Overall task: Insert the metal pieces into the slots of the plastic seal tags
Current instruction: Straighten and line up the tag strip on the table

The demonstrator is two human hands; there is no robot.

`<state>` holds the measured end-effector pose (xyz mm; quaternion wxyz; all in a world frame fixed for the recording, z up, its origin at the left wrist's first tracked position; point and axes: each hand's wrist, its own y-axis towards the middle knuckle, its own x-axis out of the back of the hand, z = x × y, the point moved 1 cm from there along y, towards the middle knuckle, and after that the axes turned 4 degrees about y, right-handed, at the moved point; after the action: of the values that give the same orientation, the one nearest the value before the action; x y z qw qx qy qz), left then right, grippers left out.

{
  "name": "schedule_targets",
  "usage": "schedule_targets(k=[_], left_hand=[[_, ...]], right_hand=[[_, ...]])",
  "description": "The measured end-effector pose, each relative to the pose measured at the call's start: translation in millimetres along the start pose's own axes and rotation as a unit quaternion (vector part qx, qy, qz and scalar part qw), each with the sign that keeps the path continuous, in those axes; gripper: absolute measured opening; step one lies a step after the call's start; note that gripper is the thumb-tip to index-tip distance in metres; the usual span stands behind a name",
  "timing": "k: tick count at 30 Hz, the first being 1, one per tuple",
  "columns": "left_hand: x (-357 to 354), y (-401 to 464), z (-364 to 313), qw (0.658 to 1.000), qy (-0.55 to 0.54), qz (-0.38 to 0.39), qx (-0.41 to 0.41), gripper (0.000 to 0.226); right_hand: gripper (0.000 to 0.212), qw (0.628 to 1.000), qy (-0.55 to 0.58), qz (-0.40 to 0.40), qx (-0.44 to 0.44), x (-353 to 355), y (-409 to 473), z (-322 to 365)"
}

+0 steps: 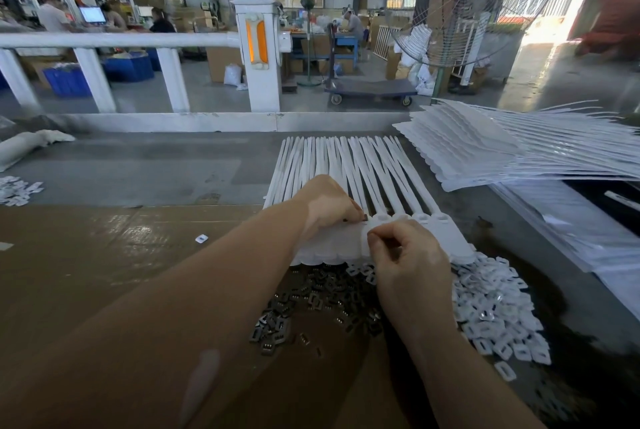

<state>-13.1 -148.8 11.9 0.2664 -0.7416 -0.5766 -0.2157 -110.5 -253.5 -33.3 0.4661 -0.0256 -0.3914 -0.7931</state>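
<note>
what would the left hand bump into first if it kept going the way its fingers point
Probably the slotted heads of the seal tags: the left hand points right along that row, pinching a small dark piece at its fingertips. The right hand sits just nearer; depth between them is unclear.

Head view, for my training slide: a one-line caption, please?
Both hands fit a metal piece into a row of seal tags.

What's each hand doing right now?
Left hand: pinching a dark metal piece at the row of seal tags.
Right hand: fingers curled; whether it holds anything cannot be told.
</note>
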Motion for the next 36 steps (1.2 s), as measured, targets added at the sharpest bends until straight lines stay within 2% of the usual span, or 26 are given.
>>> schedule_targets(k=[4, 9, 11, 19, 25, 32, 36], left_hand=[[1.2, 1.7, -1.1, 0.999, 0.012, -0.005, 0.03, 0.034], [1.6, 1.7, -4.2, 0.999, 0.041, 0.004, 0.029, 0.037], [0.4, 3.0, -3.0, 1.0, 0.019, 0.009, 0.022, 0.039], [-0.7, 6.3, -4.2, 0.999, 0.052, 0.0, -0.003, 0.035], [4.6, 4.0, -11.7, 0.993, 0.108, 0.048, 0.003, 0.034], [2.9, 5.8, -10.2, 0.997, 0.069, 0.038, 0.004, 0.036], [3.4, 2.1, -10.4, 0.996, 0.072, 0.044, -0.02, 0.028]], right_hand=[[0.008, 1.0, 0.001, 0.005, -0.001, 0.1, -0.3, 1.2], [0.006, 1.0, -0.005, 0.01, -0.006, -0.5, -0.3, 1.5], [0.006, 1.0, -0.005, 0.011, -0.008, -0.9, -0.4, 1.6], [0.006, 1.0, -0.004, 0.012, -0.008, -1.0, -0.3, 1.7], [0.005, 1.0, -0.008, 0.015, -0.004, -1.3, -0.1, 0.8], [0.006, 1.0, 0.002, 0.013, -0.005, -0.8, -0.7, 0.6], [0.007, 1.0, 0.003, 0.011, -0.003, -1.7, 0.0, 1.0]])
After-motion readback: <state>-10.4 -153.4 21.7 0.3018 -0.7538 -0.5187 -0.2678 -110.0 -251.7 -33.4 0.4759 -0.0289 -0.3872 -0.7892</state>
